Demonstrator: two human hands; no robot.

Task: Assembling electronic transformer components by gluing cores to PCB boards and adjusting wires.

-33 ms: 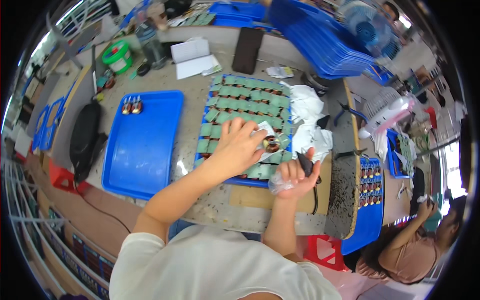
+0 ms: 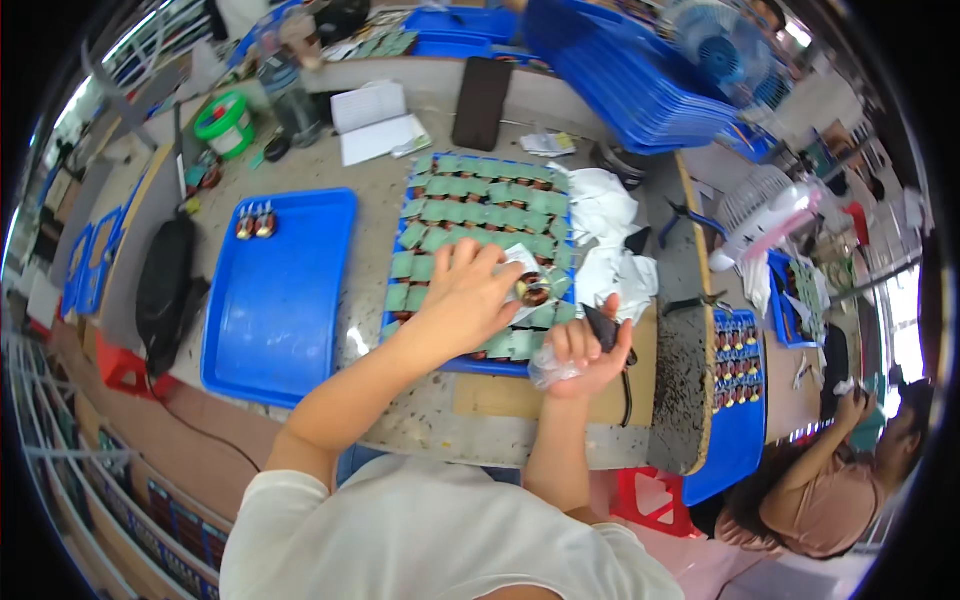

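Observation:
My left hand [image 2: 470,292] lies over a blue tray [image 2: 455,366] filled with rows of green-topped copper coil parts [image 2: 490,213]. Its fingers close on a crumpled white wipe [image 2: 520,258]. Against that wipe sits a single copper-wound coil [image 2: 535,290], its pale end showing. To the right, my right hand [image 2: 585,355] is closed on a dark, tapered tool [image 2: 601,326] that points up and left; its kind is not clear. Crumpled, see-through plastic [image 2: 551,369] clings to the outer side of this hand.
A blue tray [image 2: 275,330] at the left holds two coils [image 2: 256,220]. White wipes [image 2: 605,215] lie right of the filled tray, beside a partition [image 2: 684,400] with pliers [image 2: 690,215]. Behind are an open notebook [image 2: 375,125] and stacked blue trays [image 2: 630,80]. A co-worker [image 2: 830,490] sits at right.
The bench appears shifted slightly left in the view. Both hands keep nearly the same pose and hold.

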